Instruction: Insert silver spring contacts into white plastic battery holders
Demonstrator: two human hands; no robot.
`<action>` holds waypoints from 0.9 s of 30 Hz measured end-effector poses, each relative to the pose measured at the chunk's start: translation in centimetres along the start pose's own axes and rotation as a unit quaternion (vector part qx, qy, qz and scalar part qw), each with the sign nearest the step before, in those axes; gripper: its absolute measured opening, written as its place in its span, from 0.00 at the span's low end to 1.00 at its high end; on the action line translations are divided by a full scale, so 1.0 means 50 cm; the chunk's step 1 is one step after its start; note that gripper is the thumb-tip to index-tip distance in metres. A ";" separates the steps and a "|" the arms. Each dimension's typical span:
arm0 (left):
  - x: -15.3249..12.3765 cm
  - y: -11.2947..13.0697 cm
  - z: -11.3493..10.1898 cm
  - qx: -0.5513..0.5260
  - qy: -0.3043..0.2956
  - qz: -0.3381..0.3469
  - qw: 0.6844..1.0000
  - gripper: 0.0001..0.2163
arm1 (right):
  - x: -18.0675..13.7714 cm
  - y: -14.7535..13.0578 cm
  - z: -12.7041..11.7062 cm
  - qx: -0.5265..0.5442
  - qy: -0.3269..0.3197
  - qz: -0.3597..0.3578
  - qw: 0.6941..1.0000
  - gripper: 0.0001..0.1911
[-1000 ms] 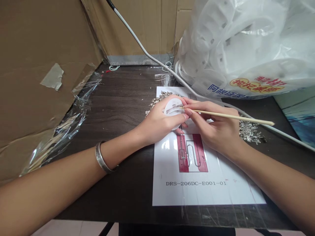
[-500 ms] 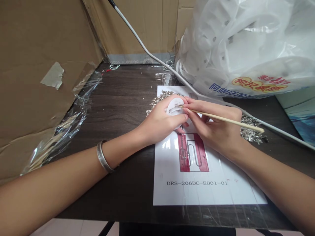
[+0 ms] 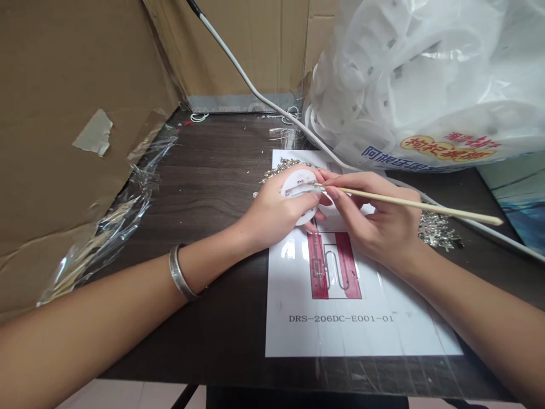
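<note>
My left hand [image 3: 272, 213] is closed around a round white plastic part [image 3: 298, 187] and holds it just above a white instruction sheet [image 3: 361, 329]. My right hand [image 3: 378, 224] pinches a thin wooden stick [image 3: 409, 203]; the stick's tip touches the slot area on the top of the white part. The stick's free end points right, out past my hand. A silver bangle [image 3: 181, 272] sits on my left wrist. Small shiny metal pieces [image 3: 438, 233] lie in heaps behind both hands.
A big clear bag of white plastic parts [image 3: 426, 85] fills the back right. A white cable [image 3: 255, 94] runs diagonally from the cardboard wall [image 3: 63, 113] across the dark table [image 3: 204, 170]. Crumpled clear film [image 3: 110, 227] lies along the left edge.
The stick has swung so its free end reaches farther right, and its tip has shifted slightly on the white part. My left hand has turned the part a little.
</note>
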State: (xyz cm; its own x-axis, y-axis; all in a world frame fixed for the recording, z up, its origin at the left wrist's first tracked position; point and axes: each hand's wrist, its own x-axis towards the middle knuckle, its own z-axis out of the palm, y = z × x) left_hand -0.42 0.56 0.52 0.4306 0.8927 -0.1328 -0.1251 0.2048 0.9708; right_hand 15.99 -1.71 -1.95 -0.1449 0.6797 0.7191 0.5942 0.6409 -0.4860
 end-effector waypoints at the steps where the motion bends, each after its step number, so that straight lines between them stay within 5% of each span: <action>1: -0.001 0.000 0.000 -0.002 -0.001 -0.002 1.000 0.05 | 0.000 0.001 -0.001 0.006 0.009 0.007 1.000 0.05; 27: -0.005 0.000 -0.003 -0.002 0.001 -0.006 1.000 0.07 | 0.001 -0.007 -0.007 0.042 -0.014 0.036 0.998 0.07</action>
State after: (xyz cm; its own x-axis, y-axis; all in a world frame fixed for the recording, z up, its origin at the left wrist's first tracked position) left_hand -0.68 0.41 0.50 0.4299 0.8913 -0.1441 -0.1235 0.2162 0.9685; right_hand 16.04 -2.01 -1.55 -0.1266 0.7334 0.6679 0.5363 0.6171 -0.5759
